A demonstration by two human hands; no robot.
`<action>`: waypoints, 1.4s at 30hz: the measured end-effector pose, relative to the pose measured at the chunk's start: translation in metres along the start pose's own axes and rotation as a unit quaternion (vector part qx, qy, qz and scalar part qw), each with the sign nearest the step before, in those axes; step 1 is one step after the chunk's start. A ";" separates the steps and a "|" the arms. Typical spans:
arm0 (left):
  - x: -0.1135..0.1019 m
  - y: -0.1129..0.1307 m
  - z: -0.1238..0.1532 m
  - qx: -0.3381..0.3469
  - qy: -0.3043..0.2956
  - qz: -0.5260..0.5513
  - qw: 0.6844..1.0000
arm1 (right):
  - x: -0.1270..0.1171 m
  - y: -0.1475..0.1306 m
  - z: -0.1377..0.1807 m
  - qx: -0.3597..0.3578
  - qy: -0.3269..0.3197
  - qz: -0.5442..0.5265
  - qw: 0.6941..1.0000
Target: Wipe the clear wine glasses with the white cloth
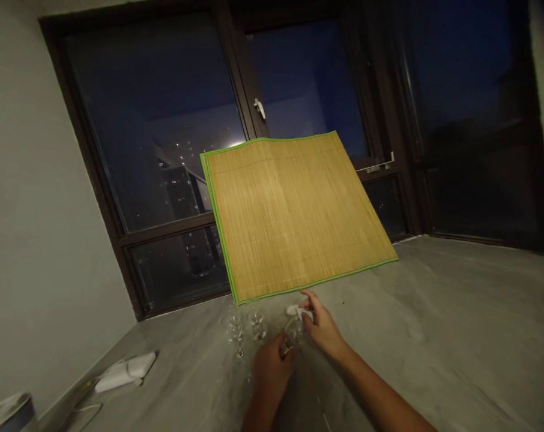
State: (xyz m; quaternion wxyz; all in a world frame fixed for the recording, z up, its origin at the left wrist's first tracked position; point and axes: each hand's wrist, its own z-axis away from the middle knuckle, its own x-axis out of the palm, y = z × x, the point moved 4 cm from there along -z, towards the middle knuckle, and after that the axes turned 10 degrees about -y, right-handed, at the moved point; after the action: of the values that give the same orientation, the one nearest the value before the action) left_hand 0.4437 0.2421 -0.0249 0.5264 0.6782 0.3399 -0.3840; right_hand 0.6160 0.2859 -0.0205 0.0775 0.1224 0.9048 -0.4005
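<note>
My right hand point(321, 327) is closed on a small white piece point(293, 309), perhaps paper or cloth; its exact kind is unclear. One finger points toward the lower edge of a folded bamboo mat point(294, 216) with green edging, which leans against the window. Just left and nearer, my left hand point(272, 366) has its fingers curled together by a thin, pale, shiny thing point(288, 348) too blurred to name. Beside it stand clear stemmed glasses point(256, 327), with another clear glass point(235, 329) further left.
A white power strip-like block point(126, 372) with its cord wrapped lies at the left. A round container point(11, 414) shows at the lower left corner. Behind the grey stone-like ledge point(456, 318) rise dark-framed windows point(150, 120), with a pale wall point(42, 198) at left.
</note>
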 end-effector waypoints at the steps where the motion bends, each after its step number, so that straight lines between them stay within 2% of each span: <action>1: 0.000 -0.001 0.000 0.000 0.002 -0.002 1.000 | 0.000 0.000 0.000 0.007 0.007 0.004 1.000; 5: 0.001 -0.002 0.002 0.011 0.006 -0.004 1.000 | 0.000 -0.003 -0.002 0.033 -0.023 -0.019 0.999; 12: 0.002 -0.002 0.000 0.002 0.002 -0.004 1.000 | -0.002 -0.006 -0.001 0.065 -0.104 -0.159 0.980; 14: 0.001 -0.002 0.000 0.008 -0.007 0.000 1.000 | -0.001 -0.003 -0.001 0.052 -0.089 -0.144 0.984; 17: -0.001 -0.002 -0.001 0.010 -0.006 -0.004 1.000 | -0.003 0.002 -0.001 0.013 -0.019 -0.067 0.998; 20: -0.001 -0.002 -0.001 0.012 -0.004 -0.015 1.000 | -0.006 0.011 -0.002 0.015 0.032 -0.003 0.999; 24: -0.001 0.000 0.000 0.008 -0.010 -0.015 1.000 | -0.007 0.022 -0.005 0.053 0.025 0.002 0.998; 31: -0.002 0.002 0.001 0.011 -0.016 -0.031 0.999 | -0.012 0.028 -0.004 0.104 0.061 0.041 0.992; 35: 0.000 0.000 0.001 0.013 -0.008 -0.032 0.999 | -0.007 0.017 -0.004 0.083 0.021 0.003 0.996; 38: 0.001 -0.004 0.000 0.005 0.004 -0.020 1.000 | -0.004 0.002 -0.002 0.067 -0.042 -0.028 0.996; 42: 0.001 -0.007 0.000 -0.011 -0.001 -0.028 1.000 | -0.002 -0.008 0.000 0.088 -0.119 -0.097 0.984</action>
State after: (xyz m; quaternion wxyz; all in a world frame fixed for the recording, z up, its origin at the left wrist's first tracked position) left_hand 0.4385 0.2438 -0.0293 0.5230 0.6622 0.3624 -0.3958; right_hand 0.6159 0.2807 -0.0143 0.1344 -0.0080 0.8578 -0.4961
